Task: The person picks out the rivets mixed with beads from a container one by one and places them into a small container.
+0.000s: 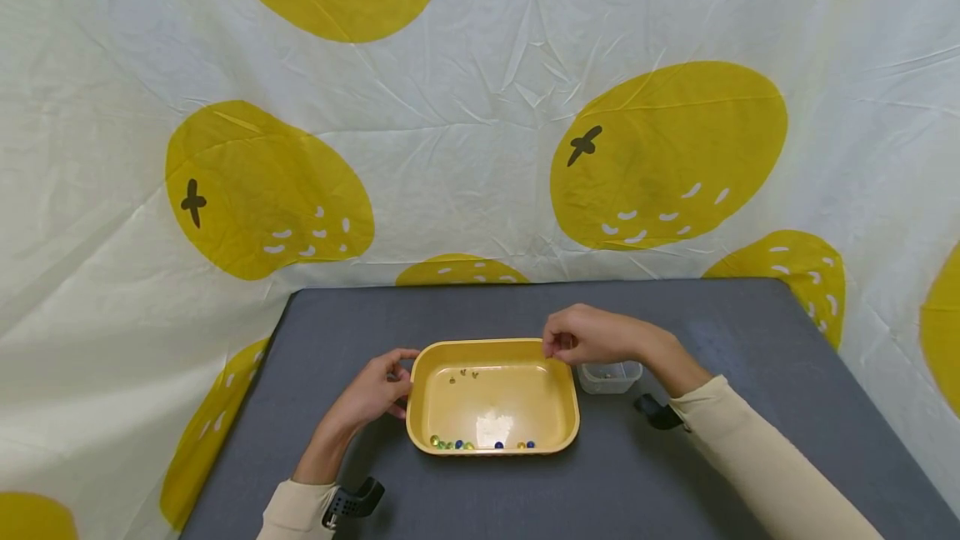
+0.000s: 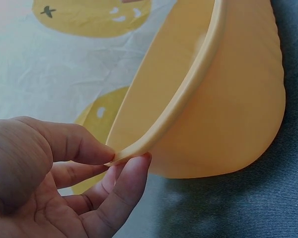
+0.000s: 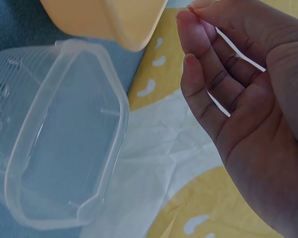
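Observation:
A yellow plastic tray [image 1: 491, 394] stands on the table in front of me. My left hand [image 1: 378, 386] pinches its left rim between thumb and fingers, as the left wrist view shows closely. Several green, yellowish and blue marbles [image 1: 498, 445] lie along the tray's near side, and three tiny gold-coloured pieces [image 1: 462, 372] sit toward its back left. Over the back right corner is my right hand [image 1: 592, 333], thumb tip against the curled fingers [image 3: 193, 37]; no object shows between them. A clear plastic box [image 3: 67, 134] with small clear pieces in it stands beside the tray, below that hand.
The grey table [image 1: 480, 498] extends around the tray and box. Behind its back edge hangs a white cloth [image 1: 465, 190] printed with yellow fruit shapes. Dark bands [image 1: 356, 500] are on both wrists.

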A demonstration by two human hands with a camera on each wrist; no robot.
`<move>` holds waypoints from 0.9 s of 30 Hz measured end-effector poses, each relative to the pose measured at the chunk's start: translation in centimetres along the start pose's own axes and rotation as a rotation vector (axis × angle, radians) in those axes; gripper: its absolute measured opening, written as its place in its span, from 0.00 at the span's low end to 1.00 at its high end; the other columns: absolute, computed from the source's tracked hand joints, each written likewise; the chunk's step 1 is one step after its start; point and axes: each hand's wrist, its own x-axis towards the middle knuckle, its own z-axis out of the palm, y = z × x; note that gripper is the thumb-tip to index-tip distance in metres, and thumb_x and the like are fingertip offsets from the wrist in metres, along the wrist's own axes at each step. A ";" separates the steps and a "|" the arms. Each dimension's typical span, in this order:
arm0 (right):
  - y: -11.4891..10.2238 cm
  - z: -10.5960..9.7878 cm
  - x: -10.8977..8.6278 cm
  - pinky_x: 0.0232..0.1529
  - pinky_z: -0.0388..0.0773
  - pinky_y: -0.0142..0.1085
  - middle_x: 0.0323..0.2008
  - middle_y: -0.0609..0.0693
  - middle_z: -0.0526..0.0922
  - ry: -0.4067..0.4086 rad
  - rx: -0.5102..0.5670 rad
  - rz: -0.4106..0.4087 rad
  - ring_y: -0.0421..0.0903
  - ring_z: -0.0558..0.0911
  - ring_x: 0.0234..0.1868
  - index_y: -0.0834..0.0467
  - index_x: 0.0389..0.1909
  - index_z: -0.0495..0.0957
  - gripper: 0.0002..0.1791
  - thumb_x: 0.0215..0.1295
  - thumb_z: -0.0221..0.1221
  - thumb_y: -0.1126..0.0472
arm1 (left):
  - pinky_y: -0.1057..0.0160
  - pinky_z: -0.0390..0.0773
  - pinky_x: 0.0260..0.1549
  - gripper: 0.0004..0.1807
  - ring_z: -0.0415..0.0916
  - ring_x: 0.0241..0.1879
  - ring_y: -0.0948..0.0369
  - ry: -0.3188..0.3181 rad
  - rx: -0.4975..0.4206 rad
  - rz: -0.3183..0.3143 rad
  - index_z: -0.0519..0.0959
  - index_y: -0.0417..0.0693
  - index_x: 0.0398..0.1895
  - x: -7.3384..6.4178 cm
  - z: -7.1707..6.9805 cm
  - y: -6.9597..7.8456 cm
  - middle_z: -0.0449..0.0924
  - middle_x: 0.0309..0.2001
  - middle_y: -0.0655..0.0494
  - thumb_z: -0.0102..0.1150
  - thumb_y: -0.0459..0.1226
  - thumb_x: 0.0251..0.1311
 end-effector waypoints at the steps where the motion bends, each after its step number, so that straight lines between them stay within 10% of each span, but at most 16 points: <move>1: 0.1 -0.1 -0.2 0.35 0.80 0.30 0.35 0.42 0.83 0.005 0.000 -0.003 0.35 0.77 0.32 0.48 0.37 0.83 0.10 0.67 0.61 0.69 | 0.52 0.87 0.24 0.28 0.78 0.27 0.54 -0.002 -0.002 -0.001 0.68 0.36 0.71 0.0 0.0 0.0 0.72 0.35 0.45 0.56 0.27 0.68; 27: 2.2 -1.2 -3.6 0.33 0.80 0.31 0.35 0.46 0.83 0.045 0.063 0.104 0.36 0.77 0.31 0.47 0.38 0.83 0.11 0.67 0.61 0.69 | 0.52 0.87 0.24 0.28 0.78 0.28 0.54 0.000 -0.009 -0.020 0.69 0.39 0.70 0.0 -0.3 0.5 0.72 0.35 0.45 0.56 0.27 0.67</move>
